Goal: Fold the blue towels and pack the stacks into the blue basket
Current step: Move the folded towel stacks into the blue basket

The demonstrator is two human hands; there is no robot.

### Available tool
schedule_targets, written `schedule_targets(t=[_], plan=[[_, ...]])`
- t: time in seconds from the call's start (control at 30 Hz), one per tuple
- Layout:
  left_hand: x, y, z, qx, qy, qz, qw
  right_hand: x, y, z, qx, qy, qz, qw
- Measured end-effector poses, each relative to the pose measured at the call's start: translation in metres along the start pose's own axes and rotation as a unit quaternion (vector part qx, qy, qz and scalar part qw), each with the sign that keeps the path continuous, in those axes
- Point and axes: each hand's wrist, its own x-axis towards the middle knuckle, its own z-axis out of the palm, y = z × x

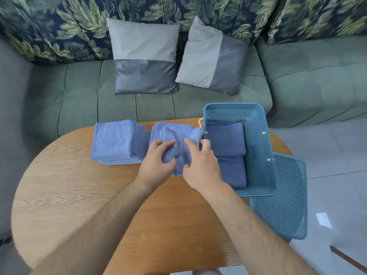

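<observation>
Wood-grain oval table [69,185] carries, at left, a square, plush stack of folded blue towels [119,142]. Just beside it, the left hand [156,161] and right hand [200,165] both pinch a crumpled blue towel [176,150]. Rightmost, the perforated plastic blue basket [256,155] holds darker folded towels [226,139].

Logged neat stack of folded blue microfibre towels [119,141] at left, flat on surface [69,185]. Found loose blue microfibre towel [176,155] crumpled over second folded stack [170,127], just beside rectangular blue perforated plastic basket [256,155]. Noted darker blue folded towels [226,139] lying flat inside.
</observation>
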Motion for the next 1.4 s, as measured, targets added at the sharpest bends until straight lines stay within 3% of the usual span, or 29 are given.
schedule_targets(t=[0.23,0.37,0.63,0.8,0.9,0.97,1.03,1.1,1.23,1.4], plan=[[-0.008,0.057,0.063,0.112,-0.024,0.075,0.991,-0.013,0.069,-0.053,-0.046,0.013,0.039,0.998],[-0.003,0.08,0.115,0.23,-0.071,0.119,0.963,-0.008,0.115,-0.064,-0.076,-0.017,0.07,0.995],[0.016,0.067,0.186,0.388,-0.149,0.061,0.908,0.015,0.175,-0.033,-0.12,-0.129,0.089,0.98],[0.025,0.055,0.202,0.428,-0.186,0.022,0.884,0.027,0.192,-0.007,-0.128,-0.163,0.087,0.974],[0.029,0.057,0.209,0.492,-0.155,0.022,0.856,0.033,0.199,-0.001,-0.206,-0.143,0.1,0.963],[0.032,0.056,0.213,0.53,-0.124,0.055,0.837,0.034,0.2,0.003,-0.261,-0.089,0.058,0.96],[0.037,0.051,0.216,0.552,-0.123,0.079,0.821,0.036,0.201,0.007,-0.282,-0.067,-0.008,0.957],[0.046,0.048,0.219,0.569,-0.133,0.079,0.807,0.039,0.202,0.011,-0.279,-0.097,-0.036,0.955],[0.06,0.041,0.226,0.569,-0.177,0.062,0.801,0.049,0.207,0.019,-0.243,-0.183,0.003,0.953],[0.064,0.041,0.228,0.562,-0.193,0.051,0.802,0.055,0.206,0.015,-0.238,-0.225,0.017,0.945]])
